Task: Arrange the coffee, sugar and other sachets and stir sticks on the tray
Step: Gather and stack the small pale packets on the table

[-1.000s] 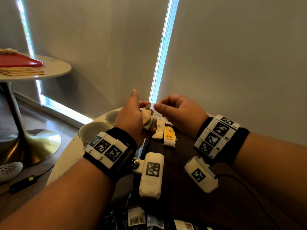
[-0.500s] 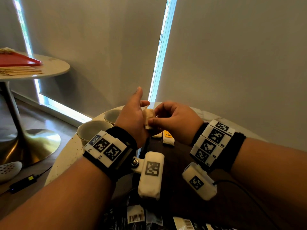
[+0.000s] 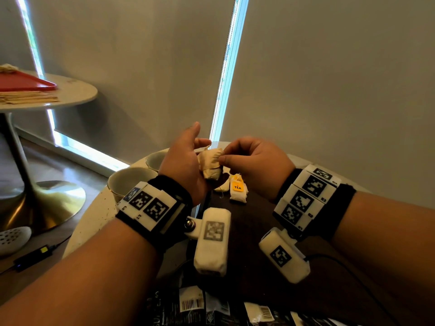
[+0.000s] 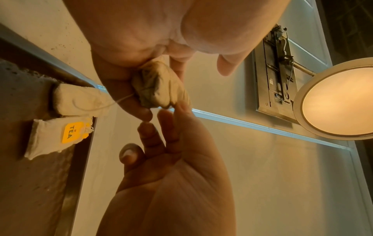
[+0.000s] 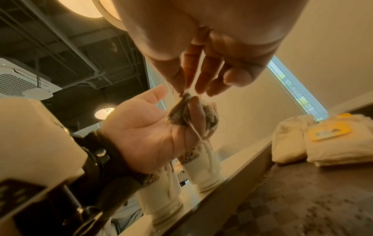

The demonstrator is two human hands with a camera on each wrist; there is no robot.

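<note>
My left hand point(image 3: 183, 165) is raised over the far end of the dark brown tray point(image 3: 249, 222), its fingers curled under a small stack of beige tea bags point(image 3: 210, 164), with the index finger pointing up. My right hand point(image 3: 254, 165) pinches the upper bag's edge between thumb and forefinger. In the right wrist view the pinch is at the bag's top point(image 5: 181, 102) and a string hangs down. The left wrist view shows the held bag point(image 4: 159, 86). Two more tea bags lie on the tray below, one with a yellow TEA tag point(image 3: 239, 191), one plain point(image 3: 222, 186).
Two white cups point(image 3: 131, 182) point(image 3: 155, 158) stand on the round white table left of the tray. Black sachets with barcodes point(image 3: 193, 304) lie at the near edge. A second round table at left carries a red tray point(image 3: 23, 83) and wooden stir sticks point(image 3: 26, 98).
My right hand has come left to the bags in my left hand and has pinched the upper one. Both hands have risen a little.
</note>
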